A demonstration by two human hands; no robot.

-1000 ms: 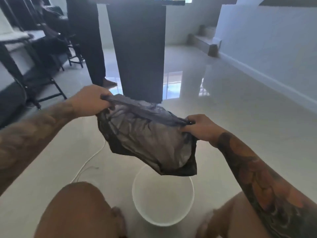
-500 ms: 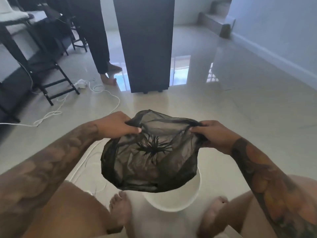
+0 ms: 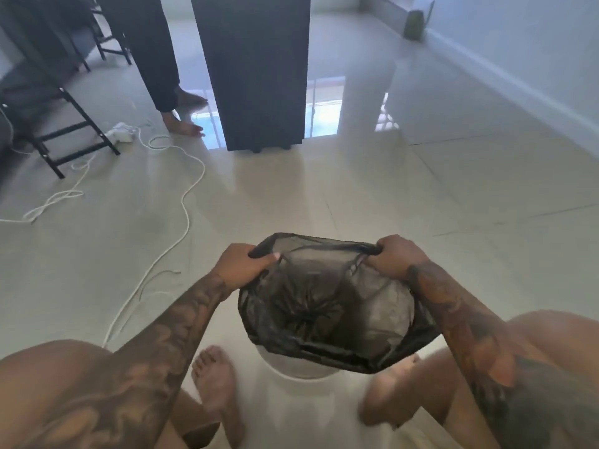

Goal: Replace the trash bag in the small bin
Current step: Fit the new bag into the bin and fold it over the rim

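A person's left hand [image 3: 241,265] and right hand [image 3: 393,257] each pinch the rim of a thin black trash bag [image 3: 327,306], stretching its mouth open just above a small white bin [image 3: 301,371] on the tiled floor [image 3: 324,202], between bare feet; to do this well, probably lower the bag's sealed bottom inside first, then fold the rim evenly over the bin's edge; no brand or writing is readable.

Just one head cam, worn by the person.
It looks forward and steeply down, close over both hands and the floor [image 3: 356,196].
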